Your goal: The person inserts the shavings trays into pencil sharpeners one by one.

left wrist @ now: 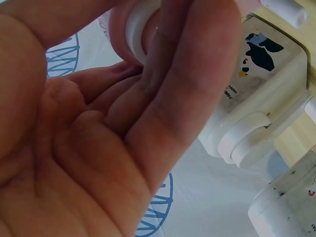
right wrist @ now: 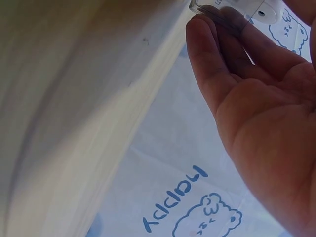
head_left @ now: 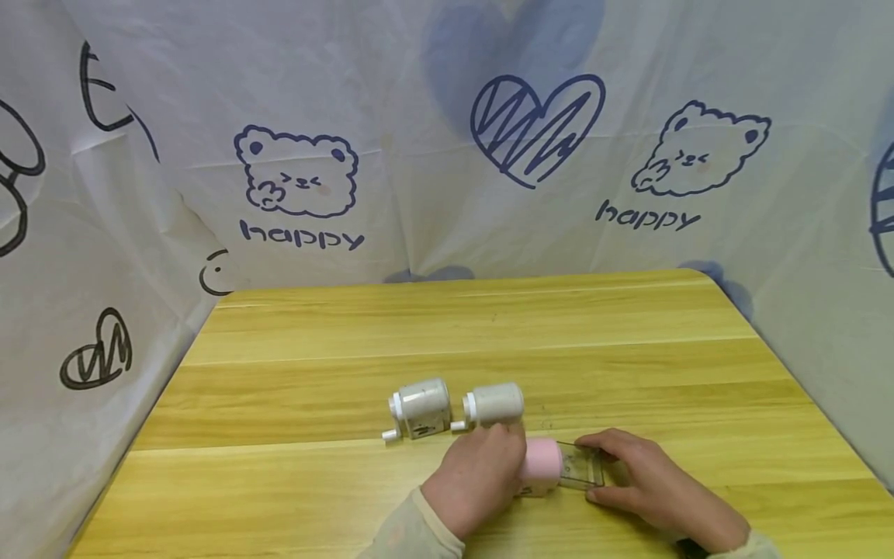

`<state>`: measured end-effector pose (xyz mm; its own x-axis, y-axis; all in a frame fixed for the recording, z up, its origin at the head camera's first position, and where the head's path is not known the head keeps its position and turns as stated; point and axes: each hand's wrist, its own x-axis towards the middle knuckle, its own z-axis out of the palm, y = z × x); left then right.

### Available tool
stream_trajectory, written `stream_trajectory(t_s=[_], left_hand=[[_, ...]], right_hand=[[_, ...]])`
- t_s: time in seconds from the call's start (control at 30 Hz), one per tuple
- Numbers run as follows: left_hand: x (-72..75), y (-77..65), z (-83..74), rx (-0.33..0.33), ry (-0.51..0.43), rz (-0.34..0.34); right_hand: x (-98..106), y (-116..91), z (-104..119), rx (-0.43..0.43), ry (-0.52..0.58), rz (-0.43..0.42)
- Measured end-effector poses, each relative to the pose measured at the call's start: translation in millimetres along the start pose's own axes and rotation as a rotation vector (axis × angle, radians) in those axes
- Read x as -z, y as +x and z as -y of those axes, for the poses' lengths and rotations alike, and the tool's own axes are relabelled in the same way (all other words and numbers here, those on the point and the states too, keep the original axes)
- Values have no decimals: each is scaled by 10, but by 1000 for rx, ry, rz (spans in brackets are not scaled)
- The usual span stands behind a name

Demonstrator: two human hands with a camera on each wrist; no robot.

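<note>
A pink hand-crank pencil sharpener (head_left: 541, 460) lies near the front of the table, its crank end hidden behind my left hand (head_left: 478, 470). That hand grips it, and in the left wrist view its curled fingers (left wrist: 182, 84) overlap the pink body and white ring. From the other end of the sharpener extends a clear plastic drawer (head_left: 580, 466). My right hand (head_left: 653, 481) pinches the drawer's outer end between thumb and fingers. At the top of the right wrist view, the clear plastic edge (right wrist: 217, 15) shows at the fingertips.
Two whitish crank sharpeners, a left one (head_left: 424, 397) and a right one (head_left: 497, 402), stand just behind the hands, white handles pointing left. The wooden table (head_left: 293, 481) has patterned cloth (head_left: 419, 194) hanging behind it and at its sides. Small dark specks lie near the right sharpener.
</note>
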<state>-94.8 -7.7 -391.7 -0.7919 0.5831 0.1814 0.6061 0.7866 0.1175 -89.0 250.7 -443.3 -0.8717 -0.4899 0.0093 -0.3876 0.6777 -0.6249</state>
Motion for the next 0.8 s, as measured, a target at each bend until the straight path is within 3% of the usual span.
stream_trajectory(t_s=[0.57, 0.8], left_hand=[[9, 4, 13, 1, -2, 41], [6, 4, 13, -1, -2, 38]], right_hand=[[-77, 42, 23, 71, -9, -33], [-91, 48, 41, 63, -7, -21]])
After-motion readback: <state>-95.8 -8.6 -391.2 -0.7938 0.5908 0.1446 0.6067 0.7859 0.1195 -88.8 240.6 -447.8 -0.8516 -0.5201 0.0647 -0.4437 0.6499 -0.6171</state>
